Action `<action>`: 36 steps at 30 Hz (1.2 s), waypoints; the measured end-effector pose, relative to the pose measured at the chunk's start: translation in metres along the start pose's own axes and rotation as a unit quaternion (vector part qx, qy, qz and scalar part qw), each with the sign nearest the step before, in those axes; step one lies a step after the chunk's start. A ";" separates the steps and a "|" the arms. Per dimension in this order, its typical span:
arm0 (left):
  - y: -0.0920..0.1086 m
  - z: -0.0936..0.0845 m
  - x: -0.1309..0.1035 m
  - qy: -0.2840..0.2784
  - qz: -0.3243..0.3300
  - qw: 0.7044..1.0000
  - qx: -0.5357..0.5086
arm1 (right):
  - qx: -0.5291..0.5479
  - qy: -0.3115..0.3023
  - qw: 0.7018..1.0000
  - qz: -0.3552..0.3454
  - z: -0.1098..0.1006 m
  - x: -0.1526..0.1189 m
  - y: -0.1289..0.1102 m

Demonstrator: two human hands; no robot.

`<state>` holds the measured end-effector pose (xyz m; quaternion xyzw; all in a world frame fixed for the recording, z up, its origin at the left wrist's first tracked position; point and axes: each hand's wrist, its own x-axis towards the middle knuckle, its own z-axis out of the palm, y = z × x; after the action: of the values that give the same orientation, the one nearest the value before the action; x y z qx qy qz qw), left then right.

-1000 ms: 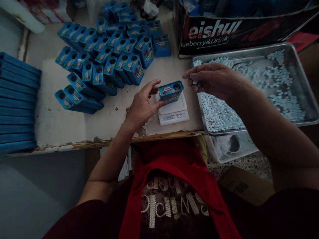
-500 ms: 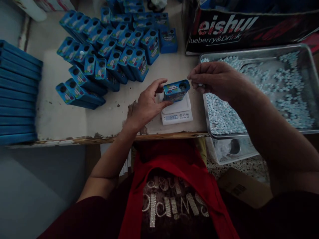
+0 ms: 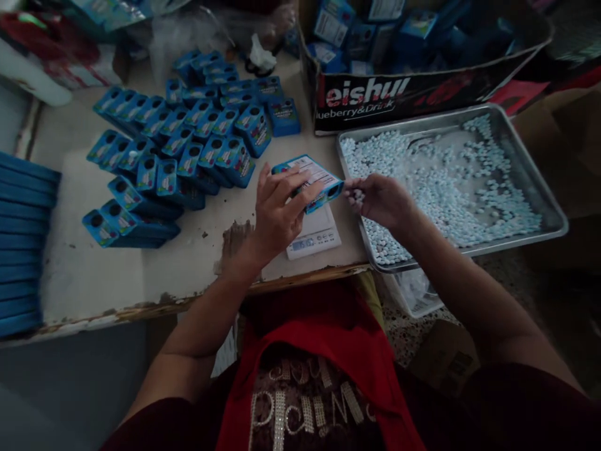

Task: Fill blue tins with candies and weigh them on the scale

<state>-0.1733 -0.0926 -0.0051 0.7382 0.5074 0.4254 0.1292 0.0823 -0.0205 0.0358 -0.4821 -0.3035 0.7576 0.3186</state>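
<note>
My left hand (image 3: pixel 280 216) is wrapped round a blue candy box (image 3: pixel 312 177), which tilts to the right above a small white digital scale (image 3: pixel 313 241). The box's open end points at my right hand (image 3: pixel 380 199). Several small pale candies (image 3: pixel 357 195) lie in the curled fingers of that hand, close beside the box's end. Right of the scale is a metal tray (image 3: pixel 555 207) strewn with pale blue and white candies (image 3: pixel 439 194). My right wrist is over the tray's near left part.
Many blue boxes with round holes in their tops (image 3: pixel 188 156) stand in rows on the left of the table (image 3: pixel 154 275). Flat blue pieces (image 3: pixel 23 250) are stacked at the far left. A black carton (image 3: pixel 408 94) of blue boxes stands behind the tray.
My left hand has closed round the box and tipped it off the scale toward my right hand. My right hand has come lower, with candies in its fingers. The camera view has shifted.
</note>
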 end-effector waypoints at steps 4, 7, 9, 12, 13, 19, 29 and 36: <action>-0.012 0.013 0.011 0.013 0.020 0.999 0.026 | 0.092 -0.025 0.995 0.043 0.011 -0.004 0.017; -0.016 0.023 0.010 0.023 0.027 0.996 0.084 | 0.115 -0.060 0.991 0.043 0.018 -0.003 0.019; -0.012 0.022 0.008 0.037 0.046 0.992 0.114 | 0.113 -0.071 0.991 0.030 0.019 -0.003 0.019; -0.001 0.016 0.005 0.064 0.088 0.986 0.130 | 0.115 -0.084 0.990 0.013 0.018 -0.007 0.020; 0.001 0.014 0.005 0.067 0.096 0.985 0.130 | 0.117 -0.089 0.989 -0.001 0.017 -0.009 0.021; 0.000 0.019 0.008 0.056 0.079 0.987 0.131 | 0.091 -0.068 0.992 -0.061 0.018 -0.012 0.026; 0.003 0.017 -0.001 0.050 0.067 0.983 0.165 | 0.046 -0.079 0.992 -0.091 0.022 -0.002 0.037; 0.001 0.021 -0.002 0.072 0.074 0.978 0.179 | 0.000 -0.081 0.990 -0.115 0.024 0.014 0.041</action>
<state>-0.1567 -0.0896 -0.0180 0.7521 0.5277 0.3879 -0.0740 0.0480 -0.0381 0.0053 -0.3807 -0.3813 0.7530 0.3777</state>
